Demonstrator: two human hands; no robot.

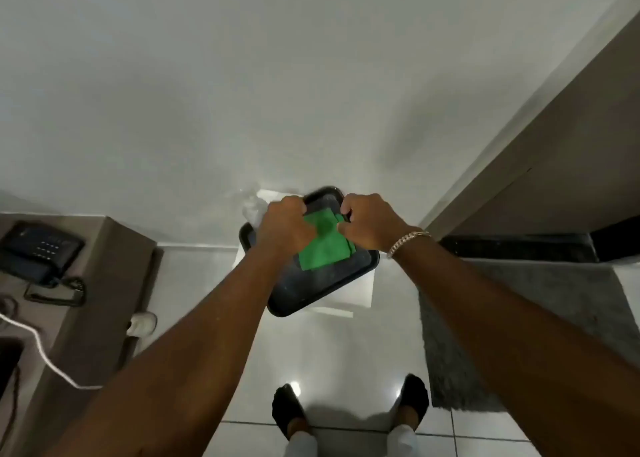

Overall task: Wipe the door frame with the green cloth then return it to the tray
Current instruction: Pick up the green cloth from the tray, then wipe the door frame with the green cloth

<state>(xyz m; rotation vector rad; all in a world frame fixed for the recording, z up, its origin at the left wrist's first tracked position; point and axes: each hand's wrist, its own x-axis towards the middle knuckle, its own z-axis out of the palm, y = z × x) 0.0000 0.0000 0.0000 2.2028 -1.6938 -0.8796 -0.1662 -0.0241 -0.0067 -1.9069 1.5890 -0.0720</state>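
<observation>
Green cloth (pixel 323 245), folded into a rough rectangle, sits over the middle of a black tray (pixel 294 297), its lower edge lying toward the tray's centre and its upper part held between two hands. Both hands reach down from above with bare forearms. The left hand (pixel 285 224) is curled into a loose fist over the cloth's left edge, fingers closed on the fabric. The right hand (pixel 369 224) pinches the cloth's upper right corner between thumb and fingers, and a gold chain bracelet (pixel 407 240) circles its wrist. Whether the cloth rests fully on the tray or is lifted a little at the top cannot be told. The tray is shallow with rounded corners and sits tilted at an angle on a small white stand (pixel 360 290), which stands on a glossy pale tiled floor (pixel 346 352) against a plain white wall (pixel 242 92). Something clear and crinkled, perhaps plastic, shows just beyond the tray's far left corner, too blurred to identify. To the right, a brown door frame (pixel 540 144) rises along the wall, with a grey mat (pixel 519 318) on the floor before it. To the left, a brown counter (pixel 104 283) carries a dark telephone (pixel 40 250) with a coiled cord, and a white cable (pixel 41 352) trails across it. At the bottom, two feet in black slippers (pixel 289 411) stand on the tiles, well apart from the stand.
</observation>
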